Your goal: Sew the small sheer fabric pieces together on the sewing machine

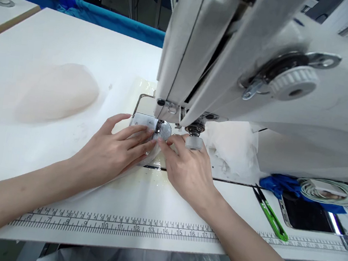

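Printed ruler strip (116, 225) along the near edge of the white desk (15, 144), directly in front of the sewing machine (234, 61). Both forearms crossing over the strip toward the machine. Left hand (113, 152) flat and palm down just left of the needle area, fingers spread and pressed on a thin, see-through white fabric piece (144, 161); no clenching, no pinch visible. Right hand (186, 166) likewise flat, just right of the needle area, fingertips meeting those of the left hand at the presser foot (160, 129). Fabric piece lying under both hands, its far edge at the metal plate (143, 109) beneath the machine head; exact outline hard to tell against the desk. Small round knob (193, 142) of the machine touching or just above the right hand's knuckles; which of the two cannot be told. Soft white heap of fabric (54, 91) well to the left of the machine. Crumpled white material (232, 147) under the machine arm, right of the needle. Green-handled snips (270, 214), a phone (307, 214), blue cloth (279, 185) and a coiled cable (329, 191) to the right of the machine base. Blue edging (105, 16) behind the desk, left of the machine.
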`<action>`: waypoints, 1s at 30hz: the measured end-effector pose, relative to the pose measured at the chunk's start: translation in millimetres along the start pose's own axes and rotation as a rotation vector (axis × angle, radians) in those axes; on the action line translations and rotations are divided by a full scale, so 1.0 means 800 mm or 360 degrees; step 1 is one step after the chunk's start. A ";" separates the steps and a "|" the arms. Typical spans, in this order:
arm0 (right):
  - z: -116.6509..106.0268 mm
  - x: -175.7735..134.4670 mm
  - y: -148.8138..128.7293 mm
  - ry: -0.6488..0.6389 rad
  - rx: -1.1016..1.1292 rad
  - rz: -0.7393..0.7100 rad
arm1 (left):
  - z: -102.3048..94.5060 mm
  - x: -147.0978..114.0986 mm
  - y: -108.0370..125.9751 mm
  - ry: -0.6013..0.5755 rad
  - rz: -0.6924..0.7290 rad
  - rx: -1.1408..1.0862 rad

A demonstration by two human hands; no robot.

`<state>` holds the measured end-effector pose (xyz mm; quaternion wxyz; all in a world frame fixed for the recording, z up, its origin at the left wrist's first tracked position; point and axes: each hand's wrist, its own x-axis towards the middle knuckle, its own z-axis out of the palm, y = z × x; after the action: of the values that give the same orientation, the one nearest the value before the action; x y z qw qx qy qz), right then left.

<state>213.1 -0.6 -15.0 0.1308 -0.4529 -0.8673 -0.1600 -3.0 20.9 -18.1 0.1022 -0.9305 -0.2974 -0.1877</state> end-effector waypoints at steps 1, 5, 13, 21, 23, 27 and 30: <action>0.000 0.000 0.000 0.0003 0.0000 -0.0001 | 0.000 0.000 0.000 -0.0002 -0.0004 0.0001; 0.002 -0.001 0.000 0.0023 -0.0024 -0.0013 | 0.001 0.001 0.000 0.0011 -0.0030 -0.0038; 0.002 0.003 0.002 -0.0003 -0.0019 -0.0005 | 0.002 0.005 -0.003 0.0019 -0.0091 -0.0069; 0.002 0.005 0.003 0.0082 0.0031 -0.0014 | -0.004 0.005 -0.003 0.0042 -0.0078 -0.0063; 0.000 0.005 0.003 0.0119 0.0096 -0.0054 | -0.015 0.002 0.001 0.0010 -0.0095 -0.0182; 0.000 0.005 0.002 0.0171 0.0234 -0.0189 | -0.034 -0.003 0.012 -0.0303 -0.0129 -0.0371; 0.004 0.003 0.003 0.0203 0.0373 -0.0168 | -0.029 -0.001 0.014 -0.0319 -0.0144 -0.0256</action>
<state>213.9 3.8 -16.6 0.2290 -0.3771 -0.8926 -0.0928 -4.0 4.7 1.3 -0.0114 -0.9354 -0.3318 -0.1215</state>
